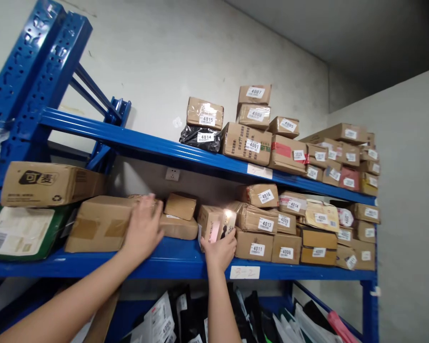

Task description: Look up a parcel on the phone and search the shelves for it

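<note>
Left hand [144,228] lies flat and open, fingers spread, palm pressed on the right end of the large tape-patched brown cardboard box [100,223] on the middle shelf; nothing gripped, it looks to be steadying or pushing the box, judging from the flat palm; right hand [221,250] is half closed around the lower front of the small upright tan carton with dark print and a pale label [216,224], thumb side up, fingers wrapped at its base; carton stands on the blue metal shelf beam [171,264], just beside the stacked numbered parcels, tilted a little toward the camera, likely so its label faces out; between the two hands sit two small plain kraft packets [180,216], one stacked on the other, touching the big box; right of the carton, brown taped parcels with white number stickers [266,236] (4011, 4013, 4008 readable) are packed tight with stickers forward, presumably for reading off the aisle; a handwritten white tag [244,272] is stuck on the beam edge under them; far left, a brown box with black Chinese logo [48,183] rests on a flat green-edged pack [19,233]; upper shelf holds more stickered cartons [250,143] and a black plastic bag parcel numbered 4014 [202,138]; below, soft poly mailers [185,319] stand on edge; grey wall socket [172,174] behind.
</note>
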The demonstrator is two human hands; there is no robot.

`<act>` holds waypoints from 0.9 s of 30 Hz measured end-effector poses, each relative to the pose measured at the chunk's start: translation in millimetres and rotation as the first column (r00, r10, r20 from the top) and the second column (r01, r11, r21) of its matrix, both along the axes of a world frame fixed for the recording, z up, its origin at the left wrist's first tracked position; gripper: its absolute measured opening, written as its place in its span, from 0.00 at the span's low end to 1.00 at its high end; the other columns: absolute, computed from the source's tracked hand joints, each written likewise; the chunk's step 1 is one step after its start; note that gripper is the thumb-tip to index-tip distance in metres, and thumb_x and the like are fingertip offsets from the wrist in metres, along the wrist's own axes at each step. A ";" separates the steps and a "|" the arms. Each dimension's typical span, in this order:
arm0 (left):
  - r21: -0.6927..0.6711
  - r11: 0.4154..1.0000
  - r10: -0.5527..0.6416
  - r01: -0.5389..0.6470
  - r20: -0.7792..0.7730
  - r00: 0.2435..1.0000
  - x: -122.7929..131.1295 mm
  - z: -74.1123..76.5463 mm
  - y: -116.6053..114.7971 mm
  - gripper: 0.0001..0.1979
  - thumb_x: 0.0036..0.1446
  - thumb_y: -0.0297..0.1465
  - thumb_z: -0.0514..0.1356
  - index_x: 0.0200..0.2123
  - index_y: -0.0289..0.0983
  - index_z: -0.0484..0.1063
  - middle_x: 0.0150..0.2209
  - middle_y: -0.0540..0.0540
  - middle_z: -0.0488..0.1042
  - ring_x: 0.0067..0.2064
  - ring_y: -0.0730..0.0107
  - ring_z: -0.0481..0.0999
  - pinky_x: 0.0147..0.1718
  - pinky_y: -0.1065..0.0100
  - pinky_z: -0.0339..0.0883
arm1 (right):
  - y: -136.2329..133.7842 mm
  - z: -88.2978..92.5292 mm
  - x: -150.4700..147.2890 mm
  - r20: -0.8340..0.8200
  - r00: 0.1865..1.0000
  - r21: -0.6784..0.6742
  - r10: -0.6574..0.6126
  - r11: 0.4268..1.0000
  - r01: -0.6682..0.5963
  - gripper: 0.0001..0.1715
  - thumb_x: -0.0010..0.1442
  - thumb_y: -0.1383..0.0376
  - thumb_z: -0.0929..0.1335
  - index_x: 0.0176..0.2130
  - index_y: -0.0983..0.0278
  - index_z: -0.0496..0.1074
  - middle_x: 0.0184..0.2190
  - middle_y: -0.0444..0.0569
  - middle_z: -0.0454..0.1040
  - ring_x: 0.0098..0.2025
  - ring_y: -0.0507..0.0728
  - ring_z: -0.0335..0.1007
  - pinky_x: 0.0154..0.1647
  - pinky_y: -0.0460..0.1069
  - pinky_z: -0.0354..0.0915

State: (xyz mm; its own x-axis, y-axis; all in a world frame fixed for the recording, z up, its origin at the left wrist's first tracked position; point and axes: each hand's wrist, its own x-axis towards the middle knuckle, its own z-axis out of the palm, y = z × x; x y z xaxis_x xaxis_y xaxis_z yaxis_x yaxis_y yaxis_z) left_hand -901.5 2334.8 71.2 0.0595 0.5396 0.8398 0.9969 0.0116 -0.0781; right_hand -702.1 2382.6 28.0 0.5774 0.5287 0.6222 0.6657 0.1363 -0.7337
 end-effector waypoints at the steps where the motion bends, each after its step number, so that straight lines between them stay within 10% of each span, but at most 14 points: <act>1: -0.127 0.989 -0.093 0.079 -0.105 0.990 18.4 3.6 12.1 0.29 0.54 0.28 0.54 0.59 0.25 0.59 0.64 0.29 0.51 0.66 0.46 0.44 0.63 0.49 0.36 | -2.8 -0.9 1.2 0.009 1.000 0.008 0.011 1.000 -0.011 0.63 0.37 0.58 0.75 0.61 0.84 0.48 0.51 0.78 0.63 0.50 0.78 0.64 0.51 0.63 0.61; 5: -0.535 0.835 -0.313 0.131 -0.265 0.912 76.6 19.1 69.7 0.19 0.56 0.26 0.50 0.47 0.26 0.73 0.53 0.32 0.70 0.56 0.53 0.65 0.56 0.57 0.55 | -18.7 -9.1 16.0 0.000 0.999 0.062 0.049 0.997 -0.049 0.62 0.38 0.57 0.74 0.61 0.81 0.48 0.52 0.76 0.63 0.53 0.78 0.62 0.53 0.64 0.60; 10: -0.563 0.823 -0.279 0.080 -0.276 0.920 97.2 17.1 108.4 0.20 0.54 0.37 0.56 0.42 0.27 0.76 0.46 0.29 0.74 0.53 0.47 0.67 0.53 0.50 0.55 | -51.0 -17.4 45.5 -0.047 0.996 0.139 0.079 0.988 -0.072 0.61 0.37 0.53 0.74 0.62 0.71 0.50 0.55 0.70 0.62 0.56 0.77 0.59 0.51 0.66 0.62; 27: -0.595 0.797 -0.243 0.103 -0.160 0.957 28.0 18.5 61.8 0.29 0.52 0.34 0.58 0.58 0.32 0.63 0.57 0.29 0.64 0.60 0.41 0.58 0.55 0.47 0.51 | -96.9 -23.7 77.9 -0.294 0.923 0.182 0.249 0.962 -0.202 0.63 0.31 0.51 0.75 0.61 0.68 0.53 0.59 0.66 0.61 0.59 0.74 0.58 0.58 0.65 0.56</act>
State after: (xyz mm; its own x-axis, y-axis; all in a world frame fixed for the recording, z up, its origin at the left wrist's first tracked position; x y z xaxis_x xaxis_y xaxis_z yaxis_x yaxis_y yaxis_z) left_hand -873.5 2396.6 89.8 0.3410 0.8799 0.3309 0.9337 -0.2761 -0.2281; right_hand -624.2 2285.7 4.4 0.6303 0.5852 0.5101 0.3459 0.3766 -0.8594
